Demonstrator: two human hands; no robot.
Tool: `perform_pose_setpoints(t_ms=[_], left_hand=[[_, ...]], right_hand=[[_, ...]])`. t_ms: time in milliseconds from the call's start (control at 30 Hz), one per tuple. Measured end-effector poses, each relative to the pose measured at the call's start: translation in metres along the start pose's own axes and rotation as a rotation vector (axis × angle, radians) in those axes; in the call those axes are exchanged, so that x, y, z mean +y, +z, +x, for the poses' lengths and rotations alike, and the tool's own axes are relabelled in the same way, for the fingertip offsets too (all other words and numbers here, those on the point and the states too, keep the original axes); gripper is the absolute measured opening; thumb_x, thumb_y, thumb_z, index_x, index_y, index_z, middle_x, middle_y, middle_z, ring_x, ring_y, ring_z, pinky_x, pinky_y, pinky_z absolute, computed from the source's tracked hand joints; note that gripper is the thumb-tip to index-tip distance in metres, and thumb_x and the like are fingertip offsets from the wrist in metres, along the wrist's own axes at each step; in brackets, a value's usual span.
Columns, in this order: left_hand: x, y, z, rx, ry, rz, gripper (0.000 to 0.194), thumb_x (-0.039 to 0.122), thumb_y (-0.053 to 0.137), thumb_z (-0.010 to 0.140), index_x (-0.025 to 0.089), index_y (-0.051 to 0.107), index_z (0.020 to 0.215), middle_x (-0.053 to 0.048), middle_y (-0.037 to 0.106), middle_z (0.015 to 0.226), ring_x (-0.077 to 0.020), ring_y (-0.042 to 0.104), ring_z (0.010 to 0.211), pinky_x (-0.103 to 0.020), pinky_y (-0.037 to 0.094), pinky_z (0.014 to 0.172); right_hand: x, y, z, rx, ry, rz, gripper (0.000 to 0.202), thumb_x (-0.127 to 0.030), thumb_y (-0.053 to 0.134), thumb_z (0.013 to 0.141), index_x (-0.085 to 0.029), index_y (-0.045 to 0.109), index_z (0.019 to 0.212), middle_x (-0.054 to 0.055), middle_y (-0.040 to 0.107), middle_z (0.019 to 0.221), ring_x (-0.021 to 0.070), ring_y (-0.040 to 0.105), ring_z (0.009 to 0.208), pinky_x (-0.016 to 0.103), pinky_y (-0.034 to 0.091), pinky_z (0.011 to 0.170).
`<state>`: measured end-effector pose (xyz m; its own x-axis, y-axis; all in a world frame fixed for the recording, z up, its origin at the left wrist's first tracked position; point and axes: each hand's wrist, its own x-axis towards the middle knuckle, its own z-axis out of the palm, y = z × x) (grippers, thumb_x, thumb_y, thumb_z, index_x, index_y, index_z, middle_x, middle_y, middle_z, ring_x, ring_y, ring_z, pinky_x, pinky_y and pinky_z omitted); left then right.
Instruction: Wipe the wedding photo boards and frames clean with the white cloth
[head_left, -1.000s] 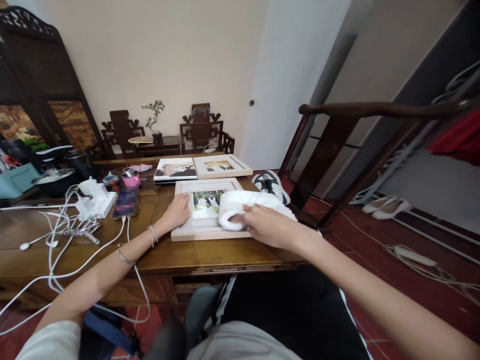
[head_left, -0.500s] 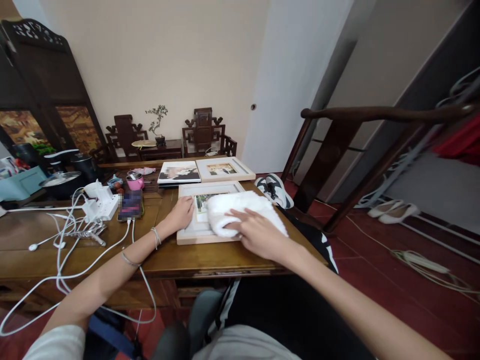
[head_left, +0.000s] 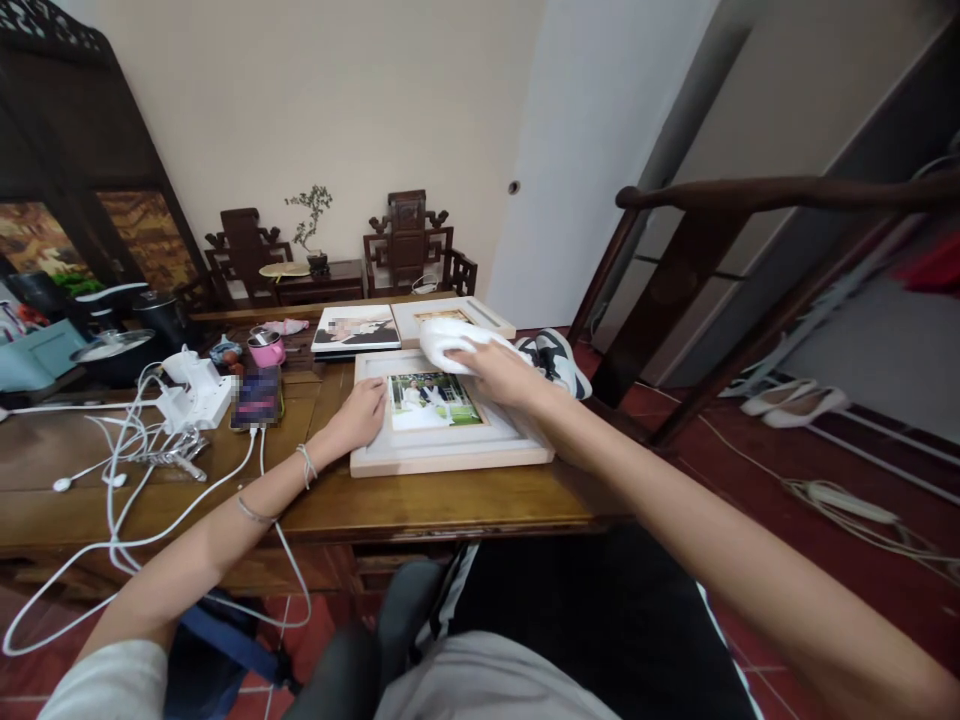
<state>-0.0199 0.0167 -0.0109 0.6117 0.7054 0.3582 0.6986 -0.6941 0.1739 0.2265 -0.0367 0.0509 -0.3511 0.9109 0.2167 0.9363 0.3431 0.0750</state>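
A pale wooden picture frame (head_left: 454, 463) lies flat on the wooden table (head_left: 315, 515), with a photo (head_left: 427, 402) of people outdoors in its middle. My left hand (head_left: 365, 410) grips the frame's left side, fingers closed over the edge. Bunched in my right hand (head_left: 487, 372) is a white towel (head_left: 442, 340), over the frame's far right part. The towel and hand hide that corner, and whether the towel touches the frame's surface I cannot tell.
Beyond lie a second frame (head_left: 487, 310) and a photo panel (head_left: 356, 330). To the left are a phone (head_left: 256, 397), a power strip (head_left: 206, 400), tangled white cables and a pink cup (head_left: 266, 348). A wooden chair (head_left: 675, 250) and sneakers (head_left: 559, 360) stand right.
My right hand has moved the towel away from me, from the frame's near right part to its far side, uncovering the photo. My left hand stays at the left edge.
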Motion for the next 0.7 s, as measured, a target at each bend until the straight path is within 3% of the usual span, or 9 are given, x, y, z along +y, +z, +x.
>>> perform_pose_setpoints(t_ms=[133,233,500,700], left_hand=[[0.001,-0.004,0.003,0.0,0.041,0.0,0.033,0.017,0.036,0.094,0.01,0.061,0.114,-0.016,0.059,0.127,-0.0254,0.053,0.122,-0.041,0.039,0.109],[-0.001,-0.003,0.005,0.001,0.057,-0.013,0.032,0.018,0.037,0.093,0.012,0.062,0.112,-0.014,0.062,0.125,-0.0248,0.055,0.12,-0.041,0.041,0.107],[-0.004,0.0,0.004,-0.019,-0.021,-0.031,0.034,0.017,0.039,0.091,0.012,0.06,0.117,-0.014,0.058,0.131,-0.0252,0.051,0.127,-0.04,0.037,0.111],[0.002,0.003,-0.003,0.062,-0.038,-0.065,0.035,0.013,0.035,0.091,0.014,0.058,0.118,-0.013,0.059,0.129,-0.0232,0.052,0.125,-0.04,0.036,0.111]], right_hand=[[-0.021,0.014,0.046,-0.004,-0.122,-0.05,0.066,0.004,0.044,0.076,-0.021,0.05,0.136,0.016,0.06,0.126,0.0269,0.053,0.119,0.039,0.032,0.101],[-0.027,0.022,0.051,-0.025,-0.139,-0.068,0.063,0.0,0.044,0.079,-0.024,0.051,0.137,0.015,0.064,0.119,0.0262,0.06,0.107,0.036,0.037,0.092],[0.032,0.019,0.009,-0.056,0.076,-0.148,0.057,-0.005,0.046,0.077,-0.022,0.059,0.129,0.013,0.07,0.108,0.0286,0.063,0.096,0.038,0.04,0.083],[0.018,0.005,-0.032,-0.11,-0.016,-0.063,0.064,0.0,0.044,0.068,-0.02,0.061,0.128,0.011,0.071,0.106,0.0262,0.063,0.091,0.035,0.042,0.08]])
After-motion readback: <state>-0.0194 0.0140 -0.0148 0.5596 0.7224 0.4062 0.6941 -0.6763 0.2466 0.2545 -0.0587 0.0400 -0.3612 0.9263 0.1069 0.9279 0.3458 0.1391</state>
